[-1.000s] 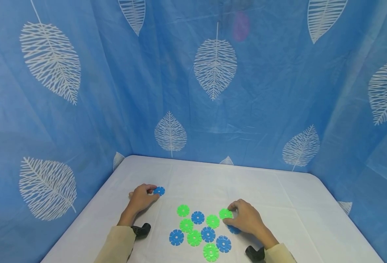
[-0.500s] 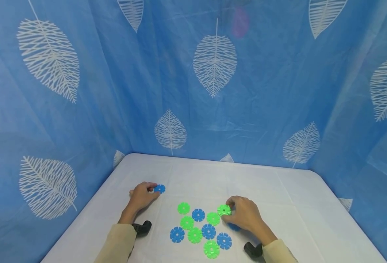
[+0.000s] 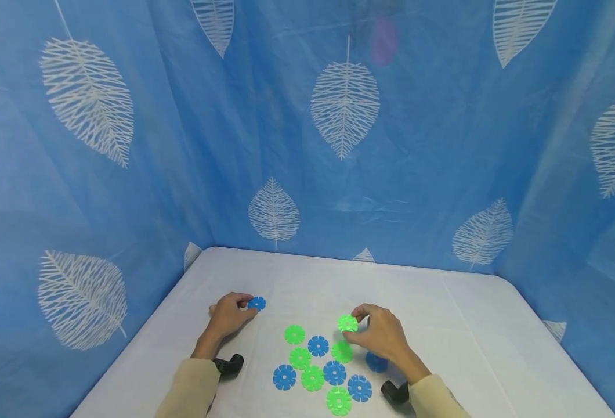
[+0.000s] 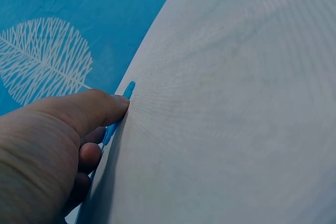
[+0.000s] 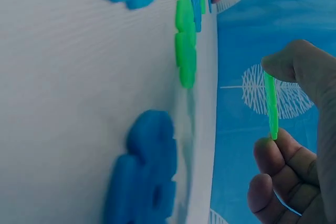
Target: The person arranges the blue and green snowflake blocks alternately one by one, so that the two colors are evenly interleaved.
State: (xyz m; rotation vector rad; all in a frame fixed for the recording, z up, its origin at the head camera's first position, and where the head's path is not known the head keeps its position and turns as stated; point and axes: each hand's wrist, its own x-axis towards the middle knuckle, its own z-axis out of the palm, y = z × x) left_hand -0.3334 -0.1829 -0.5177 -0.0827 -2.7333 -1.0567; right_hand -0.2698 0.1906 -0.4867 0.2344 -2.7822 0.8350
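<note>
My left hand [image 3: 228, 315] pinches a blue notched plastic disc [image 3: 257, 303] low over the left part of the table; the left wrist view shows this blue disc [image 4: 129, 89] edge-on, with the thumb against it. My right hand [image 3: 383, 334] holds a green notched disc [image 3: 347, 323] between thumb and fingers. In the right wrist view the green disc [image 5: 271, 106] is raised off the table. Just below it on the cloth lies another green disc [image 3: 342, 352]. A single blue disc [image 3: 376, 362] lies under the right wrist.
Between my arms, several more discs lie flat, among them a blue disc [image 3: 284, 377], a green disc [image 3: 294, 334] and a nearer green disc [image 3: 339, 401]. The white-covered table [image 3: 443, 313] is backed by a blue leaf-patterned curtain [image 3: 391, 174].
My right hand has lifted the green disc and carried it left, uncovering more of the blue disc below. The left hand keeps its hold on its blue disc, nearly still.
</note>
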